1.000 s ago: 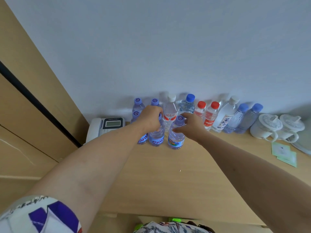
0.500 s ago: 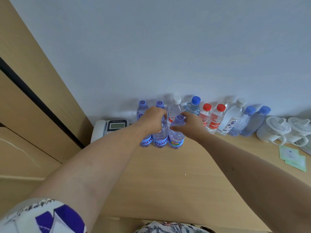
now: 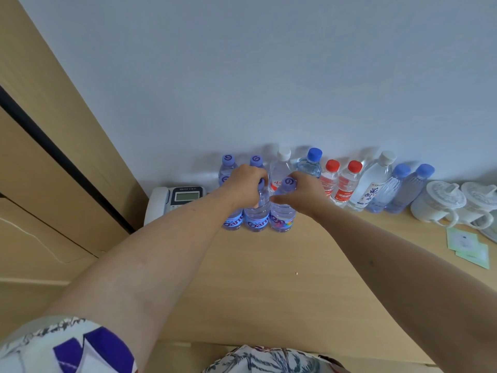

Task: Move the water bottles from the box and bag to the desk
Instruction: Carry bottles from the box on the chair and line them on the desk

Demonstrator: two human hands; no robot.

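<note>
Pale wood makes up the desk (image 3: 269,278), which runs back to a plain white wall. At its far edge the left hand (image 3: 246,185) is wrapped around the neck of a purple-capped bottle (image 3: 256,211), and the right hand (image 3: 302,193) grips the shoulder of a second purple-capped bottle (image 3: 282,211) standing just beside it; both bottles are upright on the desk. A third bottle with the same label (image 3: 232,222) stands touching on the left, partly hidden by the left forearm. Behind these, along the wall, two more purple caps (image 3: 228,160) show, then a white-capped bottle (image 3: 281,168), a blue-capped bottle (image 3: 310,164), two red-capped bottles (image 3: 343,184), another white-capped bottle (image 3: 373,181) and two light-blue-capped bottles (image 3: 403,189). That makes twelve bottles I can count. Left of the group sits one desk phone (image 3: 174,201); to the right are two white lidded mugs (image 3: 441,203) and a few green paper slips (image 3: 468,243).
</note>
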